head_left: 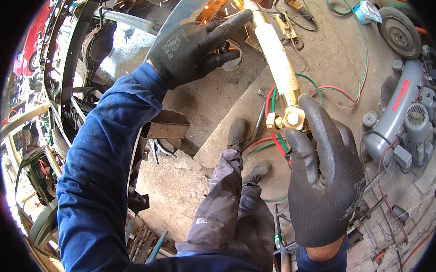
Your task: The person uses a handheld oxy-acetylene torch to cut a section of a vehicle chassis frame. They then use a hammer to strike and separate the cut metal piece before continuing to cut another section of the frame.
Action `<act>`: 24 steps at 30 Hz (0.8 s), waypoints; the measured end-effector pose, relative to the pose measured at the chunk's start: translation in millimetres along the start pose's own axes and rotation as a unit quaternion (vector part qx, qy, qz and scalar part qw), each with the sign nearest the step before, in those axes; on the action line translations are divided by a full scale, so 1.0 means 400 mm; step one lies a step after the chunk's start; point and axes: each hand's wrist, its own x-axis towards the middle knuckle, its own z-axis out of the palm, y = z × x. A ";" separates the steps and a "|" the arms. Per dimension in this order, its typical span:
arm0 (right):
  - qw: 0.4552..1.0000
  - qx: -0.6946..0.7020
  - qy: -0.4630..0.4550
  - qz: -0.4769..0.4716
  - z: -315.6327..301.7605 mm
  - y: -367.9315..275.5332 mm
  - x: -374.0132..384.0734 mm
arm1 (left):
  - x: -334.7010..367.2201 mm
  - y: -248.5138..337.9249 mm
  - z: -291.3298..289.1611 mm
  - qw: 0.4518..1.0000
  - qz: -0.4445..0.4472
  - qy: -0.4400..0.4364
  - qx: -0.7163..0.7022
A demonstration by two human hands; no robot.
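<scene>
I'm standing over a worn, stained concrete floor, split by a diagonal edge with a darker grey stretch on its 11 o'clock side. Toward 4 o'clock it gives way to blockwork paving with visible joints. A grey air compressor sits at my 3 o'clock; at 2 o'clock I see a dusty wheel with its tyre, just beside a blue container with clear plastic on it. From 8 to 11 o'clock, dark vehicle framework crowds my left. Beyond it, at 10 o'clock, stands something red and car-like, and strong daylight pours in from 9.
</scene>
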 end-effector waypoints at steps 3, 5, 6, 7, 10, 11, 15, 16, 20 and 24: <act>0.999 -0.024 0.011 -0.023 0.014 0.015 -0.005 | -0.003 0.002 -0.007 0.998 -0.029 -0.044 0.028; 0.999 0.036 0.006 0.020 0.030 0.032 -0.016 | -0.001 0.004 -0.007 1.000 0.004 -0.019 -0.001; 0.998 0.060 0.008 0.034 0.035 0.041 -0.028 | 0.000 0.004 -0.007 1.000 0.024 0.001 -0.019; 0.995 0.084 0.009 0.047 0.038 0.052 -0.042 | 0.001 0.004 -0.008 0.999 0.037 -0.004 -0.007; 0.989 0.126 0.010 0.076 0.014 0.076 -0.118 | 0.000 0.001 -0.018 0.997 0.080 0.005 0.017; 0.990 0.115 -0.004 0.084 -0.009 0.086 -0.151 | -0.003 0.005 -0.022 0.996 0.089 0.007 0.023; 0.944 0.238 -0.070 0.216 -0.110 0.140 -0.298 | -0.045 0.071 -0.022 0.996 0.082 0.014 -0.019; 0.940 0.233 -0.082 0.236 -0.135 0.158 -0.332 | -0.072 0.112 -0.017 0.998 0.062 0.006 -0.024; 0.945 0.226 -0.039 0.232 -0.188 0.213 -0.469 | -0.205 0.308 0.020 0.993 -0.021 -0.056 -0.097; 0.931 0.257 0.026 0.256 -0.243 0.214 -0.595 | -0.323 0.512 0.060 0.965 -0.102 -0.122 -0.208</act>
